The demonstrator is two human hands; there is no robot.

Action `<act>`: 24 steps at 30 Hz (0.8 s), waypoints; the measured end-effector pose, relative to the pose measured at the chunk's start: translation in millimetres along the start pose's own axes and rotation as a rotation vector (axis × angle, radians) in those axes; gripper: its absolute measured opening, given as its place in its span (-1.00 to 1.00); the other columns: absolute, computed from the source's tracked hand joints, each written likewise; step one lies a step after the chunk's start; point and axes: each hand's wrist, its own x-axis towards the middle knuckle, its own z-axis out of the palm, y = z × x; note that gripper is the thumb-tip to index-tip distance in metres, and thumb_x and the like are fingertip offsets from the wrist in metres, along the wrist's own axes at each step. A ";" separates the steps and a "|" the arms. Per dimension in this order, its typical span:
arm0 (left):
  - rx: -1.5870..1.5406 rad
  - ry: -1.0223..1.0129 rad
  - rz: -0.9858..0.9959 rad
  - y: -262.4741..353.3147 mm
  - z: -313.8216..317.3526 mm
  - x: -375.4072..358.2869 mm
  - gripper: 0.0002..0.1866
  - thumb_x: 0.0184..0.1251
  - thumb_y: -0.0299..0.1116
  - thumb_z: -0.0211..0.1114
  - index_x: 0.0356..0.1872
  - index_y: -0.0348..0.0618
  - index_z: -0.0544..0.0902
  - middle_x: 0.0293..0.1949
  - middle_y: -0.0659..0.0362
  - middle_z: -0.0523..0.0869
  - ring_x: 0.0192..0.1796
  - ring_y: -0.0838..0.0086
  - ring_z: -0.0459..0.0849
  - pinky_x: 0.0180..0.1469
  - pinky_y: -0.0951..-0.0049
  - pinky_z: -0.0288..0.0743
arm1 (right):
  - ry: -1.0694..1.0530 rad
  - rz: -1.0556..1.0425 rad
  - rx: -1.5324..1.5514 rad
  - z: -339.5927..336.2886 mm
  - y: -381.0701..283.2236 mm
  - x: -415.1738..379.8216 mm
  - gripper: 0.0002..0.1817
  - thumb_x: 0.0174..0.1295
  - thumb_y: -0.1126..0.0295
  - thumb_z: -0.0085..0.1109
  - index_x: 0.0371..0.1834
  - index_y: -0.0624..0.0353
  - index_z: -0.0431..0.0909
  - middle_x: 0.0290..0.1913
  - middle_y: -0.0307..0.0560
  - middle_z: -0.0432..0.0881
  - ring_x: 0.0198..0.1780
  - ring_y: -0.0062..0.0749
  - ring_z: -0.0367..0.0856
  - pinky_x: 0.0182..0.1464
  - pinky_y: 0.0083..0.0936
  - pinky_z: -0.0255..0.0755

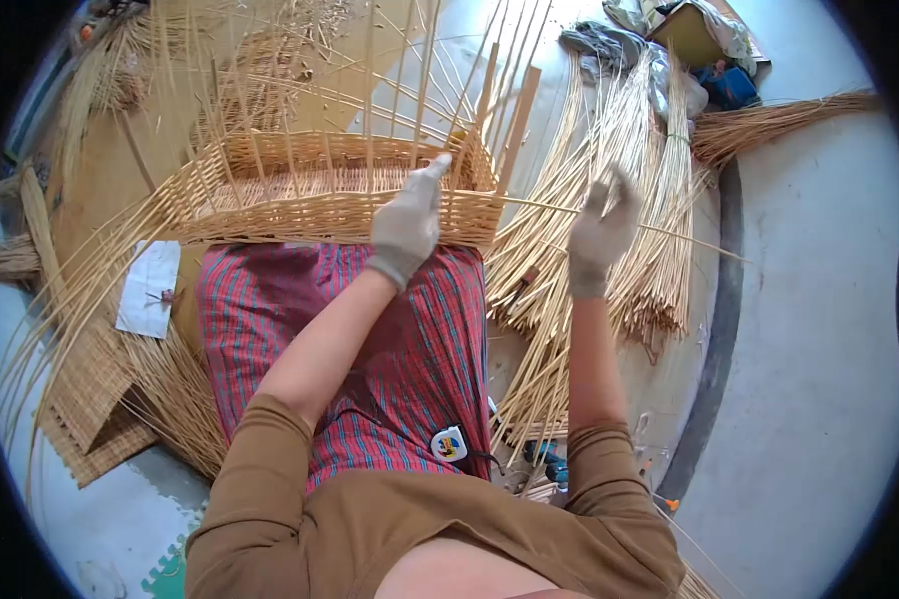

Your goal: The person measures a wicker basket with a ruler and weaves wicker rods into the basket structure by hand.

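A partly woven wicker basket rests across the lap on a red plaid cloth, with tall upright stakes along its rim. My left hand, in a pale glove, lies against the near wall toward the right end, fingers pointing up to the rim and a stake. To the right of the basket, my right hand, also gloved and blurred, is raised at a long thin cane that runs out from the basket's right end. Whether its fingers grip the cane cannot be made out.
Bundles of loose canes lie on the floor at the right, with a darker bundle behind. A tape measure sits on the cloth. At the left are a woven mat, a white paper and long trailing canes.
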 end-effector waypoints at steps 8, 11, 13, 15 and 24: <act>-0.209 -0.426 -0.449 -21.0 61.1 33.6 -0.80 0.52 -0.18 0.29 -0.15 -0.08 0.65 -0.36 0.09 0.72 -0.31 0.35 0.63 -0.12 0.29 0.54 | -0.168 0.494 0.647 53.0 24.3 -39.3 -0.48 0.42 0.47 0.24 0.42 0.21 0.38 0.19 -0.05 0.59 0.20 -0.38 0.58 0.22 -0.47 0.52; -0.168 -0.434 -0.464 -17.9 61.6 40.7 -0.79 0.50 -0.16 0.30 -0.14 -0.08 0.64 -0.35 0.07 0.72 -0.30 0.32 0.65 -0.13 0.28 0.54 | -0.262 -0.163 0.174 108.7 -20.0 14.3 -0.40 0.42 0.59 0.11 0.53 0.03 0.34 0.24 0.04 0.56 0.28 -0.27 0.53 0.30 -0.44 0.49; -0.178 -0.431 -0.481 -14.8 57.4 43.2 -0.78 0.50 -0.16 0.30 -0.15 -0.08 0.64 -0.37 0.08 0.70 -0.31 0.35 0.62 -0.13 0.29 0.53 | -0.314 -0.149 0.138 137.7 -15.9 29.0 -0.33 0.45 0.55 0.10 0.61 -0.06 0.21 0.27 0.08 0.54 0.25 -0.23 0.56 0.27 -0.42 0.53; -0.192 -0.420 -0.492 -19.6 57.0 50.7 -0.77 0.50 -0.15 0.30 -0.16 -0.09 0.64 -0.39 0.09 0.69 -0.32 0.37 0.60 -0.14 0.29 0.52 | -0.360 -0.145 0.100 140.1 -19.3 36.9 -0.27 0.49 0.51 0.08 0.68 -0.16 0.08 0.29 0.13 0.53 0.22 -0.20 0.58 0.23 -0.39 0.57; -0.301 -0.563 -0.385 -28.8 37.3 31.6 -0.72 0.48 -0.14 0.33 -0.16 -0.17 0.64 -0.36 0.09 0.71 -0.29 0.36 0.64 -0.13 0.32 0.54 | 0.227 1.223 1.659 92.0 30.0 -92.2 -0.70 0.62 0.09 -0.02 0.11 0.08 0.37 -0.49 -0.26 0.42 -0.49 -0.55 0.34 -0.32 -0.42 0.44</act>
